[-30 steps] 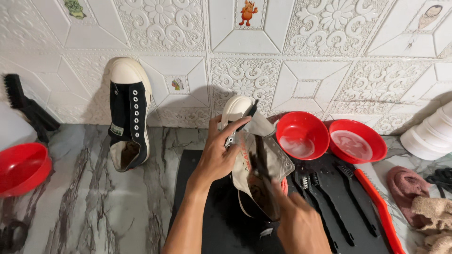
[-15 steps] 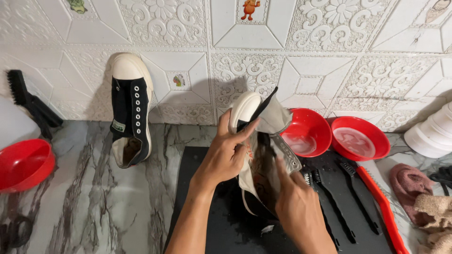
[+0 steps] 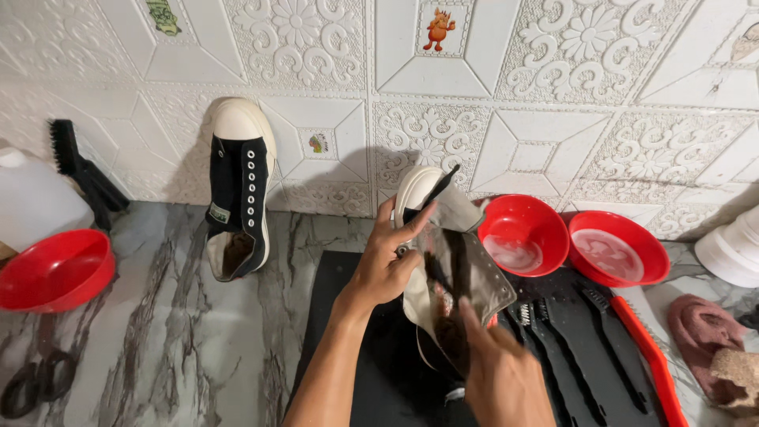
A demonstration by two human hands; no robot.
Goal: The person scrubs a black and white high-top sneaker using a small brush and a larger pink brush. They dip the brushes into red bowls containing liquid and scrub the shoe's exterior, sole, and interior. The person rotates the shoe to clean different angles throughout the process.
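My left hand [image 3: 386, 265] grips a grey-and-white high-top sneaker [image 3: 462, 261] by its side near the toe, holding it tilted above a black mat [image 3: 336, 316]. My right hand [image 3: 500, 370] is pushed into the shoe's opening from below, fingers against the dark inside; whether it holds something there is hidden. The shoe's black tongue sticks up past the white toe cap.
A second black-and-white sneaker [image 3: 237, 198] leans on the tiled wall. Two red bowls [image 3: 522, 233] [image 3: 618, 247] stand behind the mat, black brushes [image 3: 589, 340] lie on it, and a third red bowl [image 3: 54, 269], scissors [image 3: 35, 383], a white jug [image 3: 35, 198] and cloths [image 3: 711, 348] lie around.
The shoe has been turned and lifted slightly toward the wall. My left hand shifted its grip up near the toe; my right hand stayed at the opening.
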